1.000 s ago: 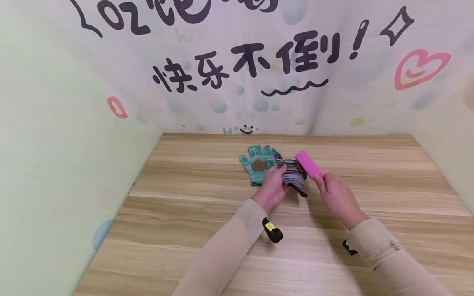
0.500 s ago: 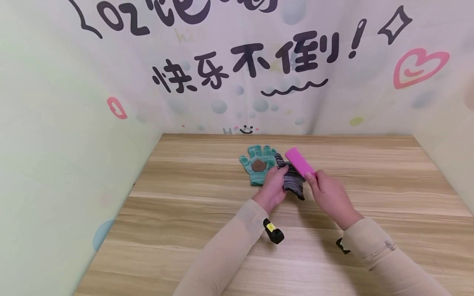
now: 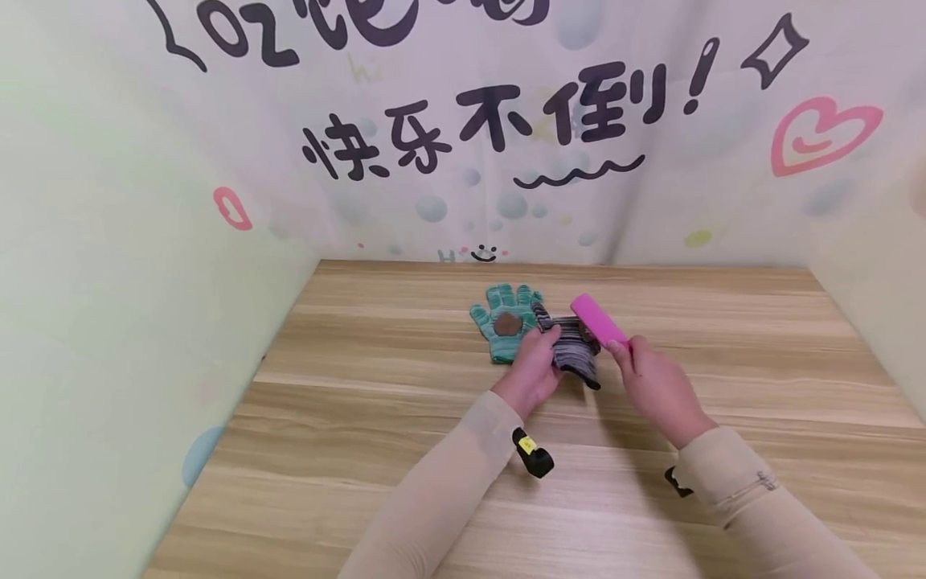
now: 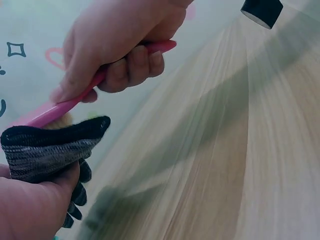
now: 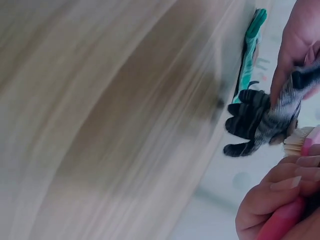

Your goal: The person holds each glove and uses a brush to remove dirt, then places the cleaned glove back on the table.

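While the left grip (image 3: 534, 366) grasps a striped glove (image 3: 576, 351), the right grip (image 3: 658, 386) clasps a pink brush (image 3: 599, 320) against or just beside it. Apparent step: brushing; next move calls for holding the striped glove steady. Beyond left grip: green glove (image 3: 502, 344), on counter (image 3: 405, 362). Bristles (image 5: 296, 141): plain in right-wrist view, indistinct in head view.

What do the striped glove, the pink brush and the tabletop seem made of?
Striped glove: matte knitted yarn, fibre unclear; rows of stitches show.
Pink brush: probably smooth plastic, as the even colour and sheen suggest; its pale bristles could be natural or synthetic.
Tabletop: wood or a wood-look laminate, lightly glossy, with long grain streaks and faint shine.
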`<state>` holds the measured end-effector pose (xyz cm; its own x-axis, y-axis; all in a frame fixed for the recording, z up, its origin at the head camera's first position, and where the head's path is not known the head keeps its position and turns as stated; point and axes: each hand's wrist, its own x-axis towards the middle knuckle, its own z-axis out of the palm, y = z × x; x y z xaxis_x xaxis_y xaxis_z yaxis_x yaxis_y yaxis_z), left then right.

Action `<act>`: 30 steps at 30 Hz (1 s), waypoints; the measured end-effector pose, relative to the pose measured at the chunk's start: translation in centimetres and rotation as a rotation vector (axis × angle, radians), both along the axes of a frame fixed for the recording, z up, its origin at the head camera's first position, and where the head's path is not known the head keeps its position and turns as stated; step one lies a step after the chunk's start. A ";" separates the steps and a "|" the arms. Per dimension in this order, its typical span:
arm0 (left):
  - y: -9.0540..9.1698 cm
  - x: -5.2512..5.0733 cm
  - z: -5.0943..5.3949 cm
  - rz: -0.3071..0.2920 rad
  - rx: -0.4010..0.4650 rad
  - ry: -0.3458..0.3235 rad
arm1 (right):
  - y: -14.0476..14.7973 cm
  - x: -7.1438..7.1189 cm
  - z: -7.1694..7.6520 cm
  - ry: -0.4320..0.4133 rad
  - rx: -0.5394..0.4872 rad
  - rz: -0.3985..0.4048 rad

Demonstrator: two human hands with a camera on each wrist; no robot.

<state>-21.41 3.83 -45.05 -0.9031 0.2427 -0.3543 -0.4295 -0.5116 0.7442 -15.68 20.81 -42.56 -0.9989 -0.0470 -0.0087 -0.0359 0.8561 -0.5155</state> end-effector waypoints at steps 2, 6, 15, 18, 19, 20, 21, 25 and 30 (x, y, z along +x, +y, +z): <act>-0.1 0.0 0.0 -0.001 -0.001 -0.003 | 0.4 0.0 -0.1 -0.004 0.004 -0.008; -0.1 0.0 0.2 -0.015 -0.012 0.004 | 0.7 -0.1 -0.4 -0.006 0.004 -0.008; -0.1 -0.2 0.1 -0.019 -0.020 -0.023 | 1.0 -0.2 -0.4 -0.040 -0.024 -0.009; -0.1 -0.2 0.1 -0.020 -0.038 -0.039 | 0.9 -0.2 -0.1 -0.031 -0.036 -0.010; -0.1 -0.2 0.1 -0.021 -0.044 -0.043 | 0.8 -0.1 0.0 -0.026 -0.042 -0.009; -0.1 -0.1 0.1 -0.021 -0.048 -0.045 | 0.7 -0.1 0.2 -0.018 -0.047 -0.008; -0.1 -0.1 0.1 -0.023 -0.051 -0.045 | 0.5 -0.1 0.3 -0.009 -0.055 -0.008; 0.1 0.0 0.2 -0.033 -0.062 -0.030 | -0.5 -0.1 0.7 0.033 -0.066 0.010; 0.4 0.0 0.2 -0.063 -0.033 0.001 | -1.1 -0.3 0.3 0.067 -0.043 0.034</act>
